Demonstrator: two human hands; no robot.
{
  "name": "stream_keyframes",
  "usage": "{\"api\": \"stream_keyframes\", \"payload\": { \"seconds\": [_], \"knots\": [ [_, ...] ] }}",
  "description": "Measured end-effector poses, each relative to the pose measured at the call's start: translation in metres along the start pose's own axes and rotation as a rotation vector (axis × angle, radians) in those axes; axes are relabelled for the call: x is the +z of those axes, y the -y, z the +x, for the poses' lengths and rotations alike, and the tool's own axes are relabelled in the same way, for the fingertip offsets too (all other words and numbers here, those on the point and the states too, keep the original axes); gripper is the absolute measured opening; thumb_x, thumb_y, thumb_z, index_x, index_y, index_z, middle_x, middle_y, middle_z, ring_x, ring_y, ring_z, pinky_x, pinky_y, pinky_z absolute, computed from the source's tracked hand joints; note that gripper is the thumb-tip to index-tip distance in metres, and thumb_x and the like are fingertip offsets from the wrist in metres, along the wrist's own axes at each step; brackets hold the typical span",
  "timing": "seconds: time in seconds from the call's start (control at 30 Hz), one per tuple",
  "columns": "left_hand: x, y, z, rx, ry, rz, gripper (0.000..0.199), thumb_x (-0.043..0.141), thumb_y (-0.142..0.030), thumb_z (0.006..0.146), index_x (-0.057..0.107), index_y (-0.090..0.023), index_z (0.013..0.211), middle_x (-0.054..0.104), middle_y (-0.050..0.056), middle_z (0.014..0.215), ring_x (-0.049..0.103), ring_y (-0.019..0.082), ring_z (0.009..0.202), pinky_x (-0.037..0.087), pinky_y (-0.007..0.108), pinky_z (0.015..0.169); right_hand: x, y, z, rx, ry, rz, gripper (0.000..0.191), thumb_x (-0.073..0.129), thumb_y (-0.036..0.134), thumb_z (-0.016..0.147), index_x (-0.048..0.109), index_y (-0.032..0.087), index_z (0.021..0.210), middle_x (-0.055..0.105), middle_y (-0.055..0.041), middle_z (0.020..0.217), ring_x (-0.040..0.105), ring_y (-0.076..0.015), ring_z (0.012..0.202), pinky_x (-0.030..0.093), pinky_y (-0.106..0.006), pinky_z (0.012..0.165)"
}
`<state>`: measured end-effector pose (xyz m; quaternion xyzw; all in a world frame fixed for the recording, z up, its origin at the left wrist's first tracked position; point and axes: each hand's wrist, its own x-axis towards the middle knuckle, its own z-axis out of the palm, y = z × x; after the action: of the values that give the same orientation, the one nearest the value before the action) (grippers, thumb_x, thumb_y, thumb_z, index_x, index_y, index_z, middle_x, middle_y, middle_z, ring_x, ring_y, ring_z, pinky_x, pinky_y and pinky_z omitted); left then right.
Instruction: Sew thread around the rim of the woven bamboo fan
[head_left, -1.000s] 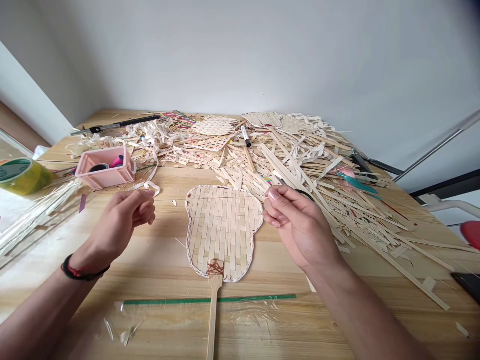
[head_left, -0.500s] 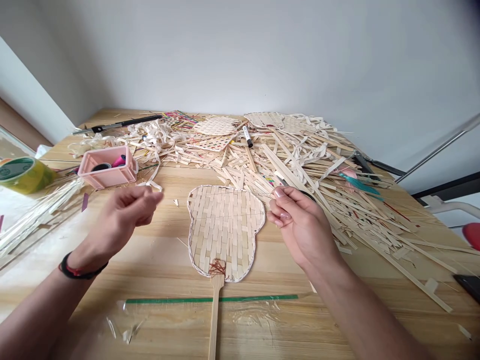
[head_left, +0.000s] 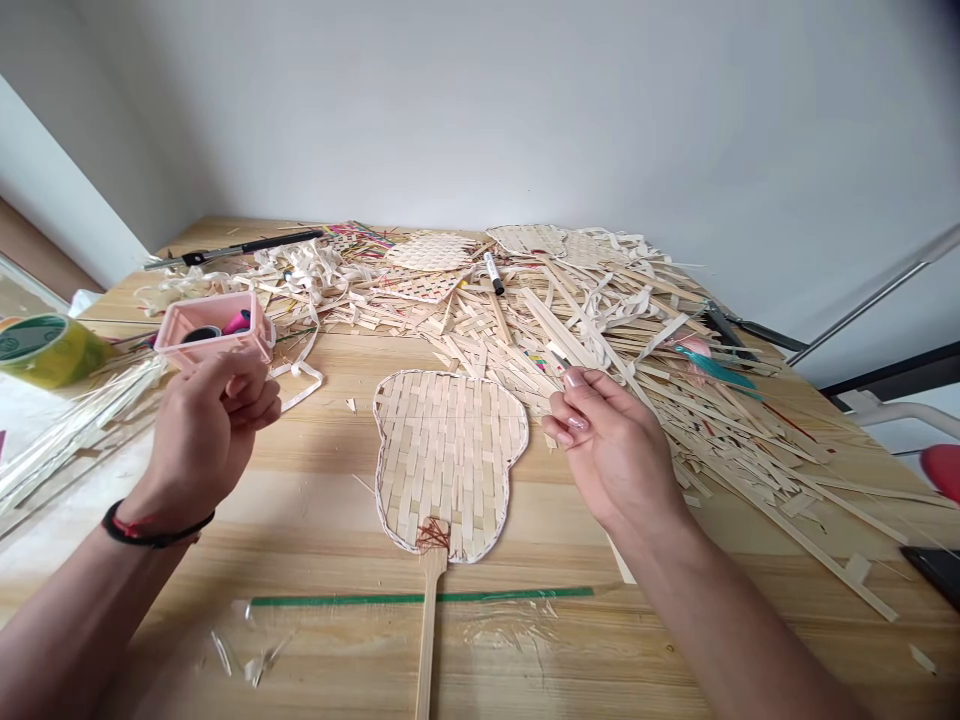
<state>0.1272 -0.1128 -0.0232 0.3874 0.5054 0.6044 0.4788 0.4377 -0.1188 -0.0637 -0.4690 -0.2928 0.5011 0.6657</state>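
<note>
My left hand point(head_left: 210, 425) is closed in a fist-like pinch in front of the pink basket, above the table; whatever it holds is too fine or hidden to make out. My right hand point(head_left: 607, 430) is raised to the right of the fan, thumb and forefinger pressed together; what they pinch, if anything, cannot be made out. Between both hands a woven bamboo fan point(head_left: 450, 460) lies flat, its edge bound in white. Reddish-brown thread point(head_left: 433, 535) crosses the top of its wooden handle point(head_left: 427, 630), which points toward me. Neither hand touches the fan.
A pink basket point(head_left: 214, 352) with spools stands at left, beside a wide tape roll point(head_left: 49, 350). Bamboo strips point(head_left: 720, 430) heap along the back and right, with a marker point(head_left: 493, 273) and other woven pieces point(head_left: 431, 251). A green strip point(head_left: 517, 597) runs under the handle.
My left hand has moved left and slightly toward me, now overlapping the basket's front and uncovering a white ribbon loop. The right hand has shifted slightly; the fan stays put.
</note>
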Motion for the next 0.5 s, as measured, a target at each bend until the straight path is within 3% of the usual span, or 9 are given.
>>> {"api": "stream_keyframes", "payload": {
  "seconds": [0.13,0.27,0.5],
  "knots": [
    [-0.005,-0.001,0.006,0.136,-0.115,0.040,0.045,0.063,-0.010,0.084,0.030,-0.020,0.054,0.023,-0.007,0.052,0.019,0.008,0.048,0.012,0.032,0.051,0.002,-0.001,-0.001,-0.009,0.014,-0.018,0.043,0.102,0.035,0.055,0.067,0.018,0.075,0.041,0.0083,0.058,0.033,-0.0064,0.056,0.032,-0.017,0.047],
    [-0.013,0.004,0.012,0.297,-0.150,0.169,0.047,0.064,-0.009,0.084,0.031,-0.020,0.052,0.025,-0.007,0.053,0.020,0.007,0.050,0.012,0.033,0.053,0.003,-0.001,-0.002,0.010,0.016,-0.006,0.045,0.102,0.036,0.055,0.066,0.019,0.075,0.043,0.0080,0.058,0.035,-0.0070,0.055,0.032,-0.017,0.046],
    [-0.032,0.009,0.023,0.344,-0.228,0.509,0.049,0.064,-0.019,0.092,0.029,-0.021,0.057,0.025,-0.008,0.053,0.022,0.008,0.052,0.016,0.032,0.054,0.005,0.005,-0.001,-0.025,-0.013,0.004,0.053,0.104,0.039,0.051,0.059,0.019,0.071,0.048,0.0061,0.065,0.042,-0.0074,0.058,0.035,-0.017,0.047]
  ]
}}
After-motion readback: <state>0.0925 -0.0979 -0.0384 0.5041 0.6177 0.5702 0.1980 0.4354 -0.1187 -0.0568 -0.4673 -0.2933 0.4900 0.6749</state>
